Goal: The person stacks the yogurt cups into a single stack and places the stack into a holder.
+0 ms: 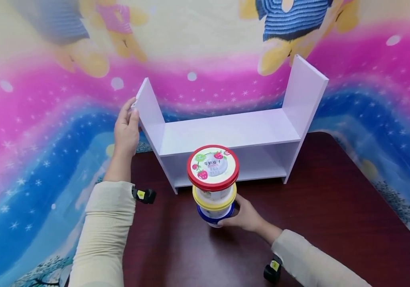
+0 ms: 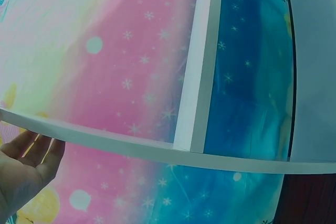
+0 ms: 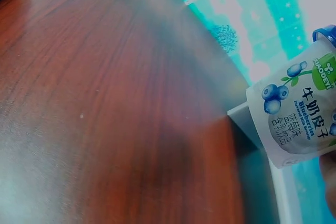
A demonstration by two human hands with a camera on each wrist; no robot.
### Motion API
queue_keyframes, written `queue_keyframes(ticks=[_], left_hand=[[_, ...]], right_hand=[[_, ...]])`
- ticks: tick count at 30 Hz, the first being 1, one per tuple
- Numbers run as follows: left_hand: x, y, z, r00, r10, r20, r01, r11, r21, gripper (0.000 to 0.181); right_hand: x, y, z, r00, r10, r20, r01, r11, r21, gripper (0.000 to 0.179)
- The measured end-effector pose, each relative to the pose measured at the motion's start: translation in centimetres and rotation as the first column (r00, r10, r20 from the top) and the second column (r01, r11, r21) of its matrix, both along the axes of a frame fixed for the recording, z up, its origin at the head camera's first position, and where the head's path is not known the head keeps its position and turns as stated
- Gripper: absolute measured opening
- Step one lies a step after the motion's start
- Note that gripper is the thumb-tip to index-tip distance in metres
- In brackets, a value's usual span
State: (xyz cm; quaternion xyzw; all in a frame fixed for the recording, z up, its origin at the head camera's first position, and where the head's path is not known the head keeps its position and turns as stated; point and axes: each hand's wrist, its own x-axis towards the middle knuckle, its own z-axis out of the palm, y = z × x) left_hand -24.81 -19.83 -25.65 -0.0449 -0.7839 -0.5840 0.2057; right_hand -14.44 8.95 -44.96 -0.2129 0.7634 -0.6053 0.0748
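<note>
Three tubs are stacked upright in front of the shelf: a red-lidded tub (image 1: pixel 213 167) on top, a yellow-lidded tub (image 1: pixel 215 205) in the middle and a blue-lidded tub (image 1: pixel 213 220) at the bottom. My right hand (image 1: pixel 246 215) grips the bottom one from the right side, carrying the stack over the table with a shadow beneath. Blueberries are printed on that tub's wall in the right wrist view. At the left, my left hand (image 1: pixel 127 129) touches the upright side panel (image 1: pixel 148 115) of the white shelf (image 1: pixel 226 129), fingertips (image 2: pixel 55 148) against its outer side.
The shelf has a middle board, a lower compartment (image 1: pixel 259 161) and a tall right panel (image 1: pixel 307 93). It stands at the back of a dark red-brown table (image 1: pixel 169 247). Close behind hangs a colourful printed backdrop (image 1: pixel 205 59).
</note>
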Motion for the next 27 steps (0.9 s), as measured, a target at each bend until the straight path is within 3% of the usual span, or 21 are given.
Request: queue_keyframes(ticks=[7, 16, 23, 27], left_hand=[[0.0, 0.0, 0.1, 1.000, 0.012, -0.008, -0.013, 0.998, -0.058, 0.040], [0.1, -0.1, 0.2, 1.000, 0.014, -0.015, -0.015, 0.998, -0.059, 0.040], [0.1, -0.1, 0.0, 1.000, 0.006, -0.020, -0.007, 0.999, -0.043, 0.041], [0.1, -0.1, -0.1, 1.000, -0.001, -0.020, 0.000, 0.999, -0.032, 0.041]], right_hand=[[-0.4, 0.6, 1.5, 0.999, 0.017, -0.051, -0.017, 1.000, 0.004, 0.073], [-0.6, 1.4, 3.8, 0.999, 0.016, -0.030, -0.015, 0.999, 0.048, 0.073], [0.1, 1.7, 7.7, 0.997, 0.011, -0.078, -0.003, 0.995, 0.101, 0.070], [0.3, 1.9, 9.1, 0.996, 0.007, -0.089, 0.002, 0.995, 0.101, 0.070]])
